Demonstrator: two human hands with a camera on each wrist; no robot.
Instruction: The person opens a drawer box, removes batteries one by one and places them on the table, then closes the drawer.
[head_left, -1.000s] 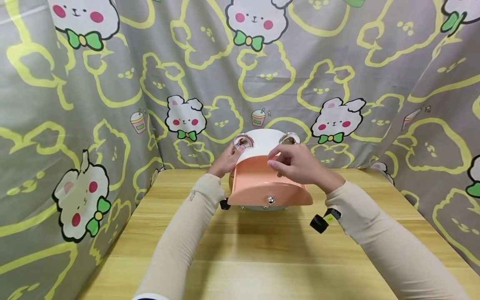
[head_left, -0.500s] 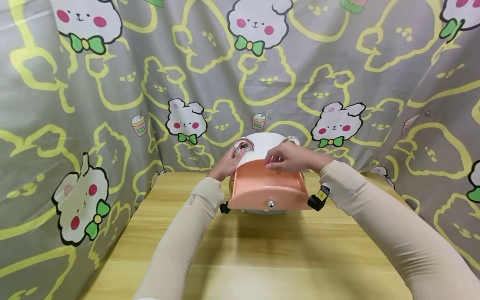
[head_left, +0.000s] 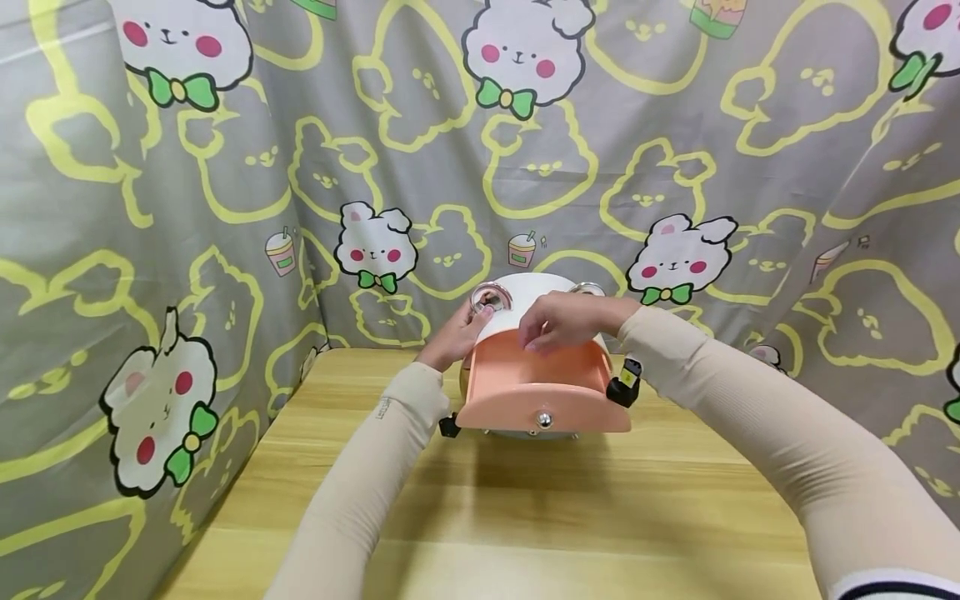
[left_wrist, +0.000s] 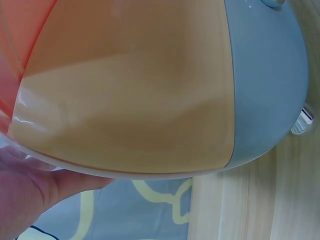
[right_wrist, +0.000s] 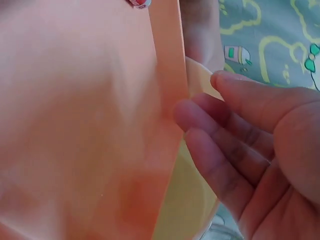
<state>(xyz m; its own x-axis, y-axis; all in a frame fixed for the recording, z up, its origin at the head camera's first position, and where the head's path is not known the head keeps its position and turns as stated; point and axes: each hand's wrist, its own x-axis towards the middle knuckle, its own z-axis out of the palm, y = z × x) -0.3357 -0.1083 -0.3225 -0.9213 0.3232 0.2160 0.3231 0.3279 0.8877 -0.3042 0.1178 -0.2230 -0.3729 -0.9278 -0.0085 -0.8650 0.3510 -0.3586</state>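
Observation:
A small rounded drawer cabinet (head_left: 517,315) with a white top and two silver rings stands on the table. Its salmon-coloured drawer (head_left: 510,408), with a silver knob (head_left: 545,421), is pulled out. My left hand (head_left: 453,333) holds the cabinet's upper left side, thumb by the left ring (head_left: 491,297). In the left wrist view the cabinet's tan and blue side panel (left_wrist: 150,100) hides part of that hand. Above the drawer hovers my right hand (head_left: 562,321), fingers loosely bent and nothing visible between them. A small red and white item (right_wrist: 140,3) shows inside the drawer in the right wrist view.
The wooden table (head_left: 487,533) extends in front of the cabinet and to both sides. A grey curtain (head_left: 442,167) with rabbit prints surrounds the back and sides. Black wrist cameras (head_left: 624,383) sit close beside the drawer.
My right hand has moved left across the drawer opening, its fingers now pointing further down. My left hand keeps its hold, and the drawer stays pulled out. The head view has shifted slightly.

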